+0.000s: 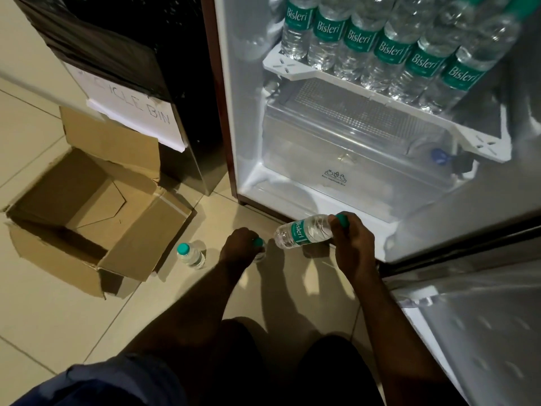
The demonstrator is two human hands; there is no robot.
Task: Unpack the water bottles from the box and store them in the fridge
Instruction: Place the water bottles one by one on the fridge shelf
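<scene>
Before open fridge [248,112] | right hand [354,244] grips tilted bottle [304,231] | left hand [240,244] grips floor bottle [259,247]

matt cardboard box [87,212], clear plastic bottles [389,45] (glossy)

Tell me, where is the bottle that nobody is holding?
The loose bottle stands upright on the floor tiles, left of centre in the head view, just off the open cardboard box and to the left of the left hand.
</scene>
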